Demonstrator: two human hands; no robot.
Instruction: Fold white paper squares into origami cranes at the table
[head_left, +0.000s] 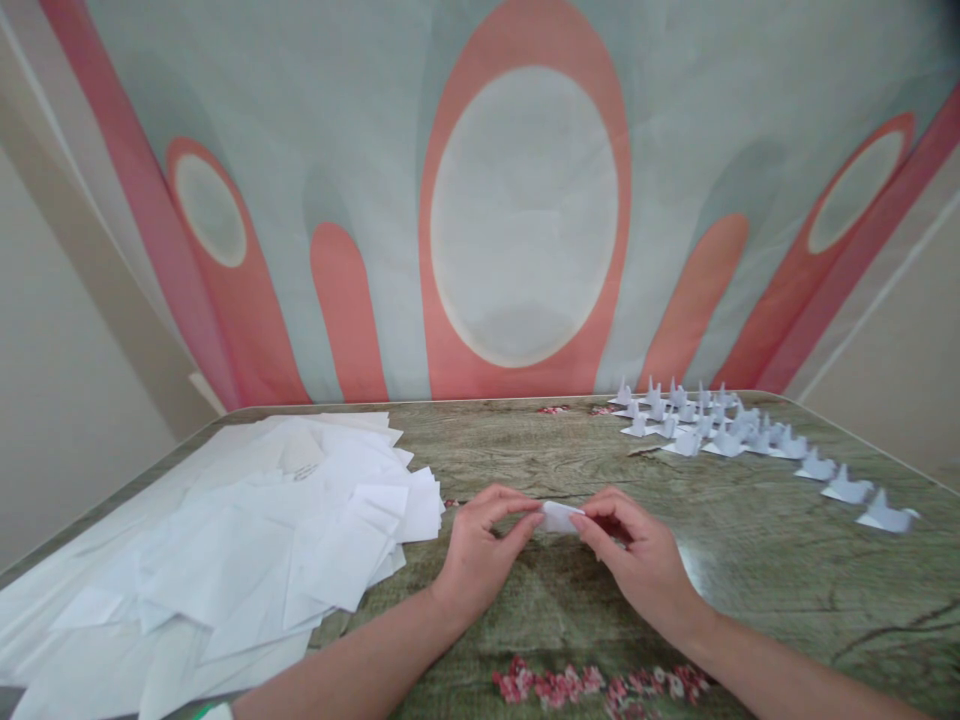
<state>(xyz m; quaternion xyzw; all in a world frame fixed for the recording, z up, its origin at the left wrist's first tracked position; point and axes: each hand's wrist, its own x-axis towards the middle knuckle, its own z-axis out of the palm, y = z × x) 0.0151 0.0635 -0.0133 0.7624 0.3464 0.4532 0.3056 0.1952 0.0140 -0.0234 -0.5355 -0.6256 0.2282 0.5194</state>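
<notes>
A small folded piece of white paper [561, 517] is held up just above the table, at the lower middle of the head view. My left hand [491, 540] pinches its left end between thumb and fingers. At the right end, my right hand [630, 545] pinches it the same way. Both hands are closed on the paper, and their fingertips cover its ends. How many folds it has I cannot tell.
A large loose pile of white paper sheets [247, 540] covers the table's left side. Several folded white paper birds [727, 437] stand in rows at the right. The wood-patterned table [787, 580] meets a patterned backdrop [390, 200] behind; pink printed flowers [555, 685] lie near its front.
</notes>
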